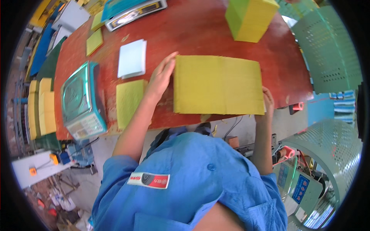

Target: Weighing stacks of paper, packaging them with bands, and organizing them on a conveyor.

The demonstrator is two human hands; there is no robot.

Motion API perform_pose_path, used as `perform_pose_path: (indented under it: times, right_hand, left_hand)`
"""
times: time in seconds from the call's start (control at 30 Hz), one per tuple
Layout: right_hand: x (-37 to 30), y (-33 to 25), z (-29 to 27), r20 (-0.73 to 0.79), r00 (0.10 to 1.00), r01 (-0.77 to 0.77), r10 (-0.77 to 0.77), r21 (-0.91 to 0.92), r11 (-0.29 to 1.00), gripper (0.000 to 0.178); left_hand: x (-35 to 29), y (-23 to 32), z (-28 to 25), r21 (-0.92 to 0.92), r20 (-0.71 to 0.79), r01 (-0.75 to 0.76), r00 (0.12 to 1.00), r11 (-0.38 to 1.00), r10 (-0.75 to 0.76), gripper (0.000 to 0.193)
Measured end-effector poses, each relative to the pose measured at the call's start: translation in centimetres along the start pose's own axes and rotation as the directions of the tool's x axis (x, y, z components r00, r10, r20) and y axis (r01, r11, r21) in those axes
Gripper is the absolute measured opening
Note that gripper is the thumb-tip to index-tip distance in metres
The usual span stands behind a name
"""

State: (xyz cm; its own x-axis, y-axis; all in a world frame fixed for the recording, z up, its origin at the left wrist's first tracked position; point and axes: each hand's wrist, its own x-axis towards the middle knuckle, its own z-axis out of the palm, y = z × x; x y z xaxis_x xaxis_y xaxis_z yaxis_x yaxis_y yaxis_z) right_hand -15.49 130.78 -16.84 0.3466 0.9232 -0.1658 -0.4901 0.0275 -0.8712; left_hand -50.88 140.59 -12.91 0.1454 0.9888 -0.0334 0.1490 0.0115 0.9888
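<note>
A yellow cardboard box (217, 84) lies before me at the near edge of the red table, its broad face toward me. Flat along its left side is my left hand (163, 75), fingers stretched toward the far corner. My right hand (268, 101) grips the lower right side, with its fingers partly hidden behind the cardboard. The box is held between both palms. Close to my left forearm lies a flat yellow cardboard piece (129, 102), partly covered by that arm. A stack of white paper sheets (132, 58) sits just beyond it.
A teal weighing scale (79, 96) stands at the table's left edge, another scale (133, 11) at the far side. A tall yellow box (252, 19) occupies the far right of the red table (192, 30). Perforated green metal guards (323, 54) and machinery flank the right.
</note>
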Motion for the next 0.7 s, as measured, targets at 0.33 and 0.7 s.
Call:
perform_pose_path:
  times: [0.33,0.7]
  right_hand:
    - [0.3,-0.3,0.6,-0.023,0.999,-0.049,0.048,-0.048,0.998,0.017]
    - [0.6,0.0,-0.7,0.016,1.000,-0.020,0.022,-0.074,0.997,0.016]
  left_hand:
    - [0.3,1.0,-0.5,-0.046,0.123,0.103,0.988,0.994,-0.097,0.052]
    - [0.3,0.7,0.0,0.044,0.058,0.048,0.997,0.998,-0.050,0.046]
